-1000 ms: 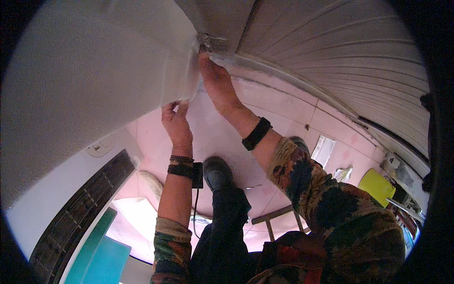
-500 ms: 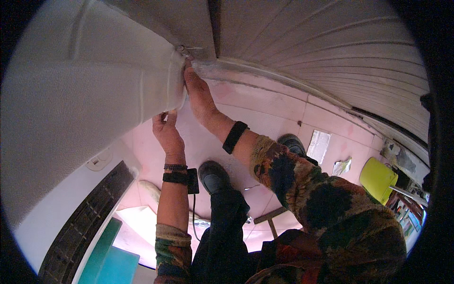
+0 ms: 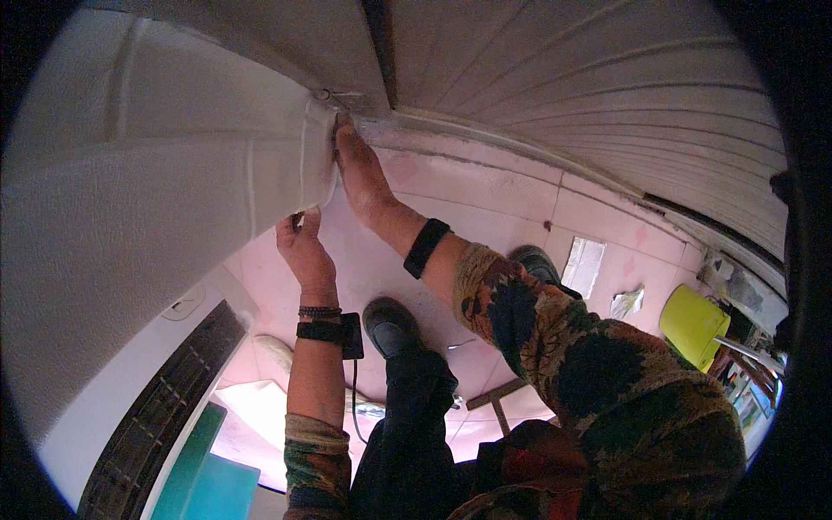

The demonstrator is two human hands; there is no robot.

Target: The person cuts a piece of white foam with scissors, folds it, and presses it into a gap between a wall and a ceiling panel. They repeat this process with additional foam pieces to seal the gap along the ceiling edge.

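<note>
A white textured appliance panel (image 3: 156,199) fills the upper left, with a small metal fitting (image 3: 324,95) at its top corner beside a grey strip. My left hand (image 3: 305,247) is closed on the panel's lower edge, thumb and fingers bent at it. My right hand (image 3: 360,173) reaches higher to the panel's right edge, just below the fitting, its fingertips curled there and partly hidden.
A ribbed light panel wall (image 3: 589,95) spans the upper right. Around my shoes lie pink floor tiles (image 3: 459,199), silver sheets (image 3: 585,264) and a wooden frame (image 3: 490,400). A yellow-green plastic object (image 3: 693,321) stands right; a dark grille (image 3: 160,407) and turquoise items (image 3: 221,485) are lower left.
The view has shifted, so the panel, fitting and both hands sit lower and further left in the picture. Both hands stay at the panel's edges.
</note>
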